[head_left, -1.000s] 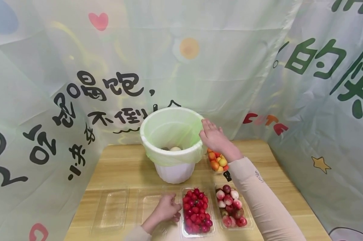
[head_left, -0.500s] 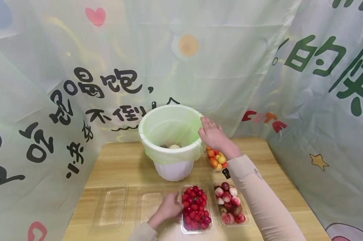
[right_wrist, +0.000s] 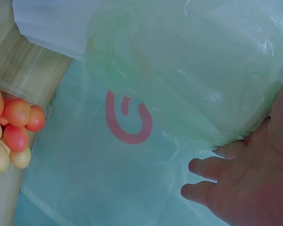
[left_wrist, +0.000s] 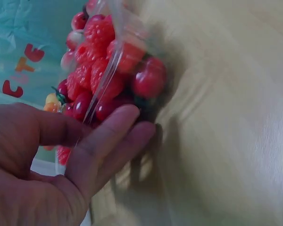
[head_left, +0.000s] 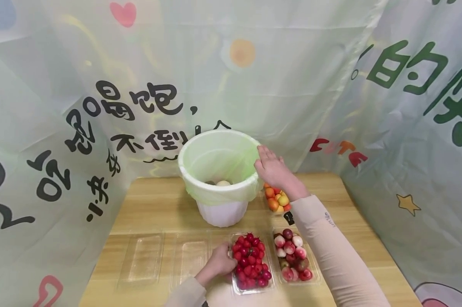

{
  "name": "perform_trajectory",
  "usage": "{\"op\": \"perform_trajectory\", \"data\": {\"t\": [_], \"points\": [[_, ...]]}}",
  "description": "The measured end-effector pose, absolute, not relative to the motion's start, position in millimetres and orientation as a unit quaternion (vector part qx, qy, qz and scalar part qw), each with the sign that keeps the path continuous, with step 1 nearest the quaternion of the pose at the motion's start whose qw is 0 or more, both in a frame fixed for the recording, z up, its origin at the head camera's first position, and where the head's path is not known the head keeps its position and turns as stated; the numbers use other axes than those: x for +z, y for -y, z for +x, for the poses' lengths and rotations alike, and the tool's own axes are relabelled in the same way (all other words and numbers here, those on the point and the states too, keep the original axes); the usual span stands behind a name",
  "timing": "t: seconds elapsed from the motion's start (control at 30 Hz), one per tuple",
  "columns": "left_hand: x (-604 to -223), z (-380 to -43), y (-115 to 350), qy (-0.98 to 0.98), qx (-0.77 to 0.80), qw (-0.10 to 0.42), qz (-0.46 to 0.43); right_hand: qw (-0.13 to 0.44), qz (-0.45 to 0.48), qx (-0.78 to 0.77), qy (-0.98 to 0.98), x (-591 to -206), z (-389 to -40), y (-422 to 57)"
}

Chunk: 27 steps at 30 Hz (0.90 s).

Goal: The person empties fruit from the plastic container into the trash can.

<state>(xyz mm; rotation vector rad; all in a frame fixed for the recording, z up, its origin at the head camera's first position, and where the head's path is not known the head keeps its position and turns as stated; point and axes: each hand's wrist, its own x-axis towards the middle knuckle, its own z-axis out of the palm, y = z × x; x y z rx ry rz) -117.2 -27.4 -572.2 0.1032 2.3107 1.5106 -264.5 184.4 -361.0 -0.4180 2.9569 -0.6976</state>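
My left hand (head_left: 221,261) grips the left side of a clear plastic box (head_left: 254,292) piled with raspberries (head_left: 248,270) and cherries (head_left: 267,275). In the left wrist view, the thumb is at the box's rim, and the fingertips (left_wrist: 125,115) lie along its outer wall, low over the table. At the back stands a white bucket (head_left: 221,215) lined with a pale green bag (head_left: 212,197). My right hand (head_left: 273,168) rests at the bucket's right rim, fingers fairly straight. The right wrist view shows it beside the bag, spread fingers (right_wrist: 203,190) below.
A pale round item (head_left: 223,183) and a dark one lie in the bucket. Two see-through boxes (head_left: 140,261) stand left. Right of the berries is a box of reddish and white fruit (head_left: 290,256); orange and yellow fruit (head_left: 273,204) sits behind my right forearm. Printed cloth walls enclose the table.
My left hand has moved right from beside the berry box and now holds its left side. The box has turned slightly. My right hand stays at the bucket's rim.
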Motion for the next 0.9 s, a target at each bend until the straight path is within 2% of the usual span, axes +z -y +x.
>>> {"op": "perform_trajectory", "data": {"t": [0.47,0.9], "points": [[-569,-118,40,-0.752,0.612,0.243,0.026,0.044,-0.139,-0.226,-0.963,-359,-265,-183],[-545,-125,69,-0.735,0.619,0.269,0.063,0.054,-0.138,-0.221,-0.964,-357,-266,-185]]}}
